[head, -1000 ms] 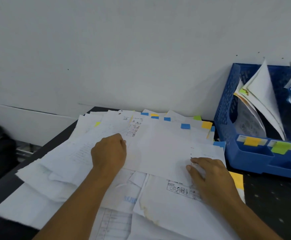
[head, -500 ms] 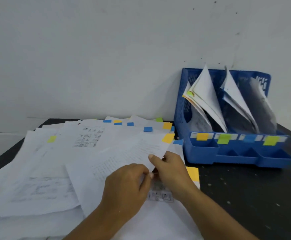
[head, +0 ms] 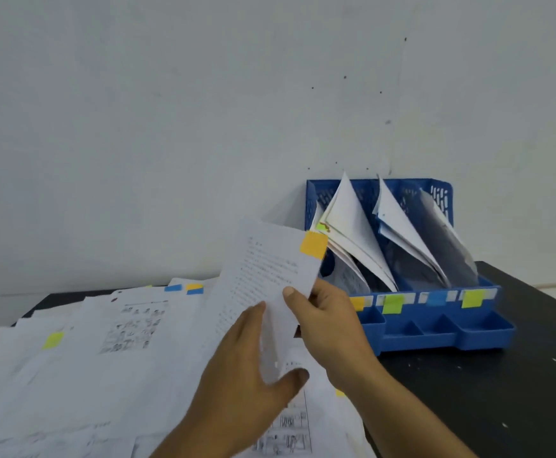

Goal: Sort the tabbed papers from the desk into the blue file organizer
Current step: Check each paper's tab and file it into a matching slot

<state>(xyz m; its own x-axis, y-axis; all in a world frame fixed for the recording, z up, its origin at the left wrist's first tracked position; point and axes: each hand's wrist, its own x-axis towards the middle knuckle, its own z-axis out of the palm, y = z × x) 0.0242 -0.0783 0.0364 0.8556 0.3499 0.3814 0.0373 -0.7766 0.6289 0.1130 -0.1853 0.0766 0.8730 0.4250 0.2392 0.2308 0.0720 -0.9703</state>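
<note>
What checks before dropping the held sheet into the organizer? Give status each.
1. Sheet held off the pile: ok, right hand pinches it, left hand supports it.
2. Tab colour readable: ok, orange tab.
3. Matching label on blue file organizer: ok, orange label, partly hidden by the right hand.
4. Room in that slot: cannot tell.
5. Single sheet only: cannot tell.

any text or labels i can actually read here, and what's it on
None can be read.
Held sheet: lines of print, too blurred.
Desk papers: printed picture grids and captions, too small.
Organizer label strip: coloured tabs only, no legible words.
Orange tab on the held sheet: blank.
</note>
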